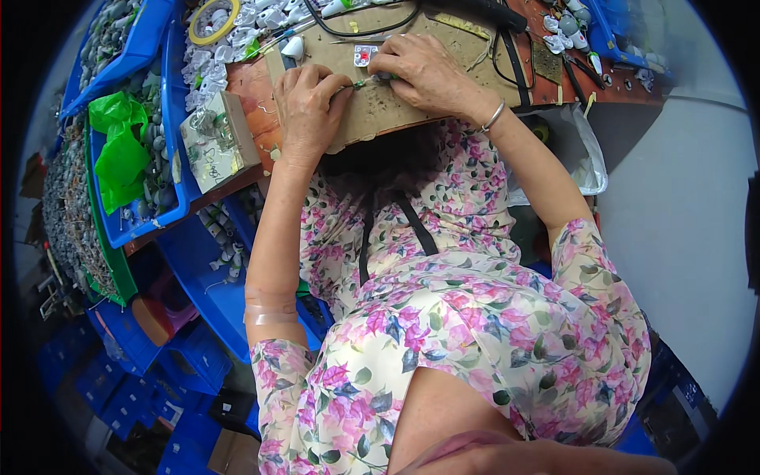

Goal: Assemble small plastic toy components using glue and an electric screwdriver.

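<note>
Over a sheet of cardboard at the table's near edge, both my hands are close together. My left hand pinches the left end of a small thin piece with green on it. The fingers of my right hand are closed on a small dark-grey piece, mostly covered by them. Whether the two pieces are joined I cannot tell. Just beyond my fingertips lies a white square part with red marks. A white rounded cap sits beyond my left hand.
Blue bins with grey parts and a green plastic bag stand at the left. A small box sits by the table edge. Clear and white parts are heaped at the back left. A black cable and pliers lie farther back.
</note>
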### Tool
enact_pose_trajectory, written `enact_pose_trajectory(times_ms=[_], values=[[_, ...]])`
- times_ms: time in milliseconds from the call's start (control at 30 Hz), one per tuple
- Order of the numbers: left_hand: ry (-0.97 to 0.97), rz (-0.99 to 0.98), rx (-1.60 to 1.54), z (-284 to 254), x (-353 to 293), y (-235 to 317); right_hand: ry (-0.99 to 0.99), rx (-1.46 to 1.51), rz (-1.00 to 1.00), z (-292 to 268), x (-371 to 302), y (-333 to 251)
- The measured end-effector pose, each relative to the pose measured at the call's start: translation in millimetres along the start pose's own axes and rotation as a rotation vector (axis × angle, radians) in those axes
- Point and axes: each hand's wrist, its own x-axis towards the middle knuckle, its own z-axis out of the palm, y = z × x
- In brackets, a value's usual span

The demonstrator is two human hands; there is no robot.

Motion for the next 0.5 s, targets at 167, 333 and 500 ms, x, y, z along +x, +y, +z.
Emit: enact_pose_trajectory(times_ms=[167,333,500], values=[[0.012,-0.002,-0.014,0,-1,-1,-0.003,-0.017,-0.029,3,3,-7],[0.023,-0.007,-0.035,3,1,-1,0.124,-0.063,-0.066,12,8,-16],[0.031,-0.006,-0.054,3,2,-3,0.111,-0.007,-0.06,19,10,-12]])
